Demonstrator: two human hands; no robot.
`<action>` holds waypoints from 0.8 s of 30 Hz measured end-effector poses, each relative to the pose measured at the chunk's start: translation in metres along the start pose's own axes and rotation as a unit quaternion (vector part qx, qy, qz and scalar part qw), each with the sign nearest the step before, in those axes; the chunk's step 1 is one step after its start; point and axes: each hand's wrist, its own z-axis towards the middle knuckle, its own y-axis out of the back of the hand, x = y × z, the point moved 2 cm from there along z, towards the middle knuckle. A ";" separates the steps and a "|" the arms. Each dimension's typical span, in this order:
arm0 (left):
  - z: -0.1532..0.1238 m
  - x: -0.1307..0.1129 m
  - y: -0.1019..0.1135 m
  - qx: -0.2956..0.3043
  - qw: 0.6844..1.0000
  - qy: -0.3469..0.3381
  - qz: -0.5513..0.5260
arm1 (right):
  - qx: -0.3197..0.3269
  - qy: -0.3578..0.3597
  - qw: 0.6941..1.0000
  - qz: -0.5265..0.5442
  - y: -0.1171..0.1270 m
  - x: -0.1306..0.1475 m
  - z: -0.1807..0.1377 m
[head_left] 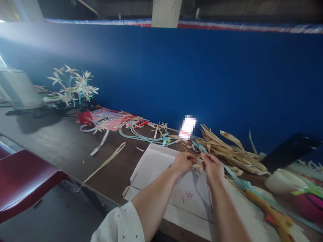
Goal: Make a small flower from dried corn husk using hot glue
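Note:
Both my hands meet over a flat white cardboard sheet (156, 164) lying on the dark wooden table (63, 144). My left hand (183, 162) is closed in a pinch on a small pale dried leaf piece (197, 164). My right hand (213, 165) is closed on the same piece from the right side. A light blue ribbon (237, 181) runs from beside my right hand toward the lower right. A pile of dried straw-coloured leaves (232, 151) lies just behind my hands.
Finished pale leaf flowers (73, 85) stand at the far left by a blue wall. Teal cords (136, 132), pink paper and scraps lie mid-table. A red chair (22, 181) is at left. A white bowl (282, 181) and orange-handled tool (270, 211) sit right.

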 end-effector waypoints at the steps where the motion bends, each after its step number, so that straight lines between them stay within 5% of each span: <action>1: 0.001 0.001 0.000 0.002 1.000 -0.001 -0.002 | 0.000 0.001 1.000 0.001 0.000 0.000 0.000; 14: 0.005 0.007 -0.001 -0.028 0.997 -0.058 0.038 | -0.019 0.053 0.993 -0.108 0.006 -0.003 0.006; 24: 0.006 0.010 -0.003 -0.026 0.996 -0.060 0.064 | -0.013 0.023 0.998 -0.064 0.003 -0.003 0.005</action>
